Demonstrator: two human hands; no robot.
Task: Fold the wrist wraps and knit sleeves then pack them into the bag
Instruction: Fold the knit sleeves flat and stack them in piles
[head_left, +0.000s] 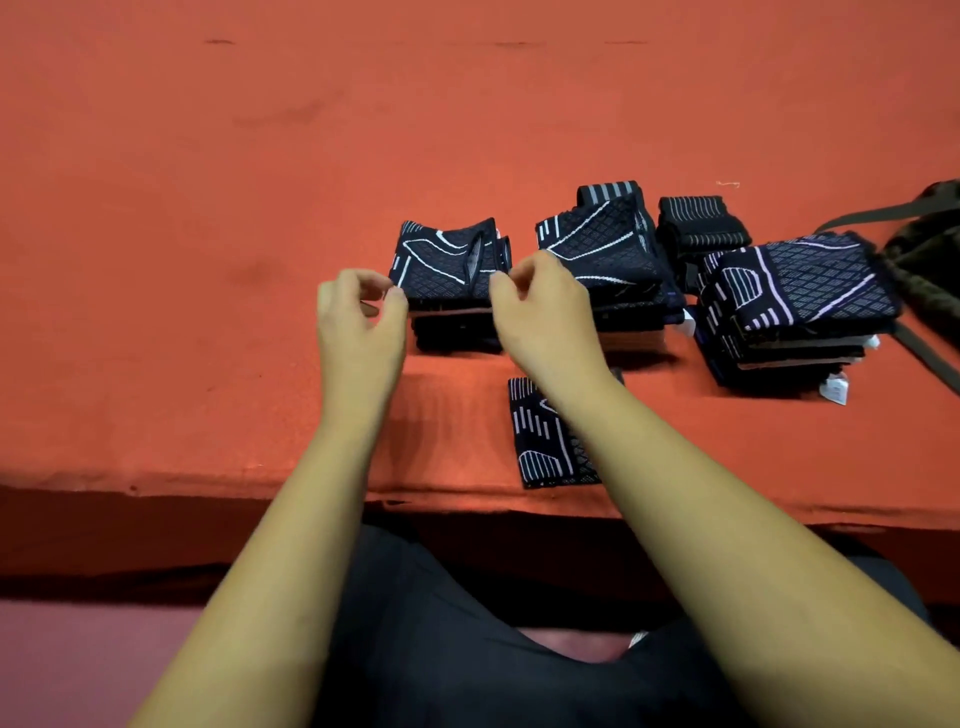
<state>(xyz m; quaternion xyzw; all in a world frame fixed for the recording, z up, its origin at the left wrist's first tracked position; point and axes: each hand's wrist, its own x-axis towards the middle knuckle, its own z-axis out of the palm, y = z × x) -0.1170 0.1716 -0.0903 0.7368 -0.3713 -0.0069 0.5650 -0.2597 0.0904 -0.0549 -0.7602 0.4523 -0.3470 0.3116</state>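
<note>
The left hand (358, 317) and right hand (540, 306) are apart, fingers curled, one at each side of the left stack (452, 322) of folded knit sleeves. I cannot tell whether either pinches the cloth.

The right forearm crosses a single flat sleeve (540, 441) lying nearer the person than that stack, its long axis running from the tabletop (208, 208) edge toward the stack.

Right of the left stack stands a middle stack (608, 260), then striped wrist wraps (698, 223) and a taller stack (795, 301). Farthest right lies the camouflage bag (930, 260), partly out of view.
</note>
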